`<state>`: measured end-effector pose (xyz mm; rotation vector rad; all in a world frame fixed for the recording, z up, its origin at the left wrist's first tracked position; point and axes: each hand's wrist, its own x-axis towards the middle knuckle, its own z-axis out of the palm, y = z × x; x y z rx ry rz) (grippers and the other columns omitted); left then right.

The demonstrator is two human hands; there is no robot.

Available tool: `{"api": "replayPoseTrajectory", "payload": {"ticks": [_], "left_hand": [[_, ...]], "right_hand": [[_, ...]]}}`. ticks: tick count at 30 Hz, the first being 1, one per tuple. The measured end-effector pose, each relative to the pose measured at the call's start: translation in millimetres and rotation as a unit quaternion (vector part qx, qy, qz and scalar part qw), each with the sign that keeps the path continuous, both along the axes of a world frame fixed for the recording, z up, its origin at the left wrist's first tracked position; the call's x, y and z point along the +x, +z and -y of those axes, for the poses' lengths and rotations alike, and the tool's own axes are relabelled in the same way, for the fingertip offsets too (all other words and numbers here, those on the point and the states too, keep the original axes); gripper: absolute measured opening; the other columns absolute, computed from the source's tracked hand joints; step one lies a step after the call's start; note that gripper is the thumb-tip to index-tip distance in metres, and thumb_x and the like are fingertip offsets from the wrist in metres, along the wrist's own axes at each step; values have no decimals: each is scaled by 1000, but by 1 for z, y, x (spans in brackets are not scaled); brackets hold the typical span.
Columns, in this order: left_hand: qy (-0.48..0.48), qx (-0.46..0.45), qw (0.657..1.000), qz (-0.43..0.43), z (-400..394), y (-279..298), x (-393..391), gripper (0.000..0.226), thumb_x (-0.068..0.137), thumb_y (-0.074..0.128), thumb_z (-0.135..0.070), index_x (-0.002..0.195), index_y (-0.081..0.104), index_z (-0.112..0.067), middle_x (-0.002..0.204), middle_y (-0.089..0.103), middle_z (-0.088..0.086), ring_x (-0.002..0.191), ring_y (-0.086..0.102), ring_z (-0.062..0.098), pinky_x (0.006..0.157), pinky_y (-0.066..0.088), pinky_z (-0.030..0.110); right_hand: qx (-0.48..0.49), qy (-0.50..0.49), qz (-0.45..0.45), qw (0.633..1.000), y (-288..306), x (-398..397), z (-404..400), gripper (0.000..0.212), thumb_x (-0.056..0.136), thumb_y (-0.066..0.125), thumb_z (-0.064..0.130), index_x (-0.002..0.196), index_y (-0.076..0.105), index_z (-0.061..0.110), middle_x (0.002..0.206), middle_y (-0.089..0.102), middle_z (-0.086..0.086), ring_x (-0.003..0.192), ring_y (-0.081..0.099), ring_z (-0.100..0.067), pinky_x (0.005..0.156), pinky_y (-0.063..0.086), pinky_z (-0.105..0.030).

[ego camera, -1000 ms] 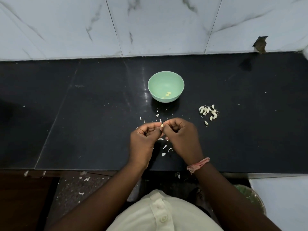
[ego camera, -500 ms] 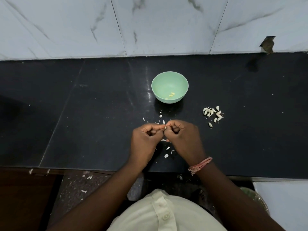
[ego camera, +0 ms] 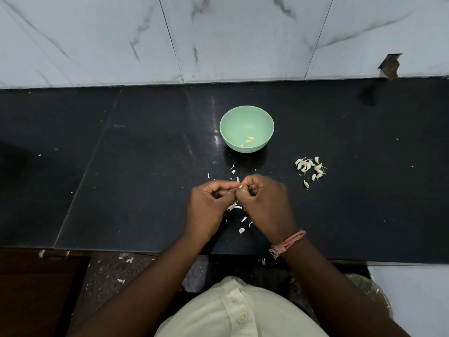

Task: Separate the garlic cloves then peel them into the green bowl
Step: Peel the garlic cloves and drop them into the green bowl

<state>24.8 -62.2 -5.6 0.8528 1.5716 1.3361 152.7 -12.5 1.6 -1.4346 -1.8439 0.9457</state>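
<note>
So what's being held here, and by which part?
A garlic clove, pinched between the fingertips of the left hand and right hand; which end each grip takes cannot be told.

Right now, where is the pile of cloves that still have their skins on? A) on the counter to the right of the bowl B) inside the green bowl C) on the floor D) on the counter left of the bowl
A: the unpeeled cloves lie on the black counter, right of the green bowl, which holds only a few peeled ones.
</note>
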Motion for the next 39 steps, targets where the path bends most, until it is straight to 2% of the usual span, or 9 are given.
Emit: {"api": "replayPoseTrajectory", "payload": {"ticks": [5,10,15,20,25,29,34,37,39], "left_hand": [[-4,13,1000,13,-1,0,2,14,87,77,-3,100,78,-7,88,78,11,87,76,28,80,61,36],[-7,48,995,92,-6,-1,5,26,91,69,4,115,70,-3,98,75,18,86,72,24,78,59,31],[-17,56,998,17,-2,-1,10,23,87,70,6,107,76,-5,95,78,5,84,72,12,75,55,21],[12,64,997,-52,-4,-7,5,17,87,73,-1,97,80,-13,93,77,-1,89,70,12,80,54,26],[-5,38,997,60,-5,-15,10,13,97,61,-1,105,70,-5,89,72,8,81,65,16,74,55,30],[25,40,959,280,-5,-16,15,15,102,49,-1,106,63,-5,83,62,10,75,61,17,68,55,26],[89,11,925,368,-8,-12,11,15,101,51,-1,104,64,-9,82,64,5,74,63,13,72,59,24],[99,-4,924,368,-6,-12,13,17,100,56,-3,112,66,-9,81,67,3,72,65,10,73,60,22],[107,-12,929,353,-5,-12,14,15,98,60,-5,110,69,-6,81,68,4,71,65,9,70,59,21]], "right_hand": [[-53,-11,-27,998,1,1,-1,12,80,66,16,69,63,17,61,67,3,60,68,-14,61,56,-32],[-159,-33,-179,970,9,4,-3,7,89,62,0,84,67,1,67,73,-10,61,73,-19,54,56,-23],[-199,-20,-225,954,7,8,-2,9,92,59,-3,88,67,-5,65,70,-5,57,69,-21,57,61,-33],[-245,-19,-259,934,7,6,1,12,94,59,-2,87,69,-1,59,58,-3,50,61,-13,62,63,-44],[-300,-36,-318,899,6,0,1,16,94,55,-3,86,68,1,64,55,-11,57,61,-18,56,59,-30],[-307,-71,-334,888,0,2,-1,16,97,55,0,85,64,1,64,56,-6,52,55,-10,53,56,-29],[-230,-90,-252,936,-10,15,-2,15,94,55,-3,89,68,2,74,63,-10,61,63,-11,65,64,-38],[-183,-66,-189,963,-10,12,0,26,94,48,-5,94,72,4,84,71,-10,71,71,-18,70,64,-34],[-135,-56,-138,980,-12,10,1,21,93,56,6,91,74,14,82,74,0,73,73,-19,72,63,-38]]}}
